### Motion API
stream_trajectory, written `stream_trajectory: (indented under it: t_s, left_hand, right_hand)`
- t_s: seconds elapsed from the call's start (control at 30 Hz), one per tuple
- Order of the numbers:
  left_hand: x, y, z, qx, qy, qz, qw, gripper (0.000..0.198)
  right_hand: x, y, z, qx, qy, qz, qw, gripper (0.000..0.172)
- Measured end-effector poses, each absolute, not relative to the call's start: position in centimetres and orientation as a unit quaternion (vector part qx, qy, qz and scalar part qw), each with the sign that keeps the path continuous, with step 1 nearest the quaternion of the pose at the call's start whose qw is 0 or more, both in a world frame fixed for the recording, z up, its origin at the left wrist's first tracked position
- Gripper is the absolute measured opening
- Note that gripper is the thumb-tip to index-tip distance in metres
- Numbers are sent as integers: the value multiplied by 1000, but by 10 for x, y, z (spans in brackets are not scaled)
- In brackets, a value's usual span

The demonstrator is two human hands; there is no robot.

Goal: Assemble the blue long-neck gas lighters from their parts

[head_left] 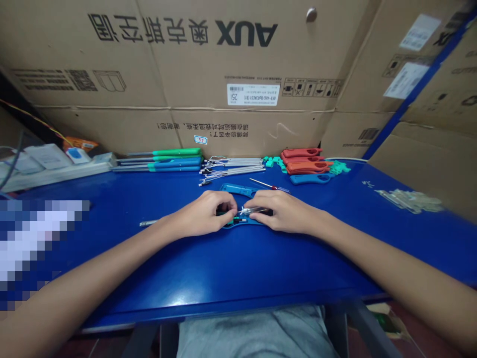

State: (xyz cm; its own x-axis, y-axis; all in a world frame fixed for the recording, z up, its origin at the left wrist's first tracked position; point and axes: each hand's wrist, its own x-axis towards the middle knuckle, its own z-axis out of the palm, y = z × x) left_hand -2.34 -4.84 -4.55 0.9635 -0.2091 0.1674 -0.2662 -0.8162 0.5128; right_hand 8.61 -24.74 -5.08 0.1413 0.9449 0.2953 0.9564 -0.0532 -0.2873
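Note:
At the middle of the table, my left hand is closed in a pinch beside thin white wire ends; what is between its fingertips is too small to make out. My right hand pinches a small silvery-white part with wires. Beneath both hands lies a blue handle shell with small dark and green parts inside, partly covered by the fingers. A metal rod sticks out leftward past my left wrist. Just behind the hands rests another blue shell half. A thin screwdriver lies behind my right hand.
Along the back stand green and blue handled rods, wired metal rods, teal pieces and red shells. A power strip sits at left, clear bags at right. Cardboard walls the back.

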Motion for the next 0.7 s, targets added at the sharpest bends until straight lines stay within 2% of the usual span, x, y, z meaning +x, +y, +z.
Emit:
stream_trajectory:
  t_s: [0.7]
  left_hand:
    - [-24, -48, -48, 952, -160, 74, 250, 15]
  right_hand:
    - [85, -249, -51, -715, -663, -2, 221, 23]
